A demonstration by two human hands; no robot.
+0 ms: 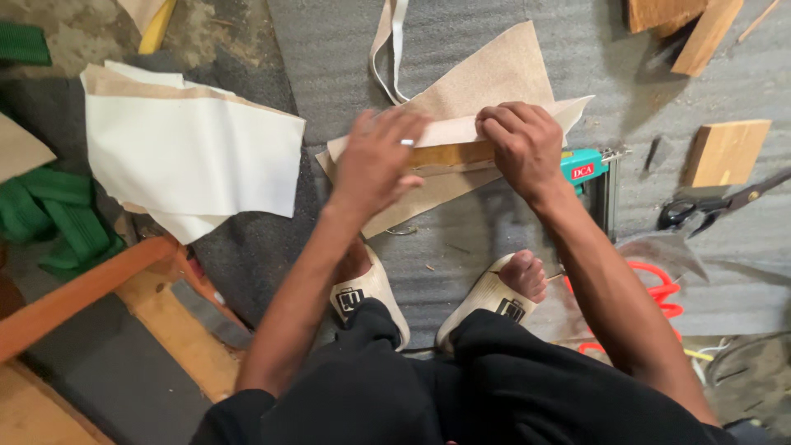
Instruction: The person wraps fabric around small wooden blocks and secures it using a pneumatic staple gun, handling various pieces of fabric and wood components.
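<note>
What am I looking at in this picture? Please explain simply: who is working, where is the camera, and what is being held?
The camera sits on a person's head and looks down. You see the person's own two bare hands. The left hand and right hand press beige fabric around a wooden piece. Beside the right hand lies a teal staple gun. On the grey floor mat are scissors, a wooden block, white cloth and green straps.

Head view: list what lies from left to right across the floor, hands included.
Green webbing → white fabric sheet → left hand → right hand → teal staple gun → black scissors.
</note>
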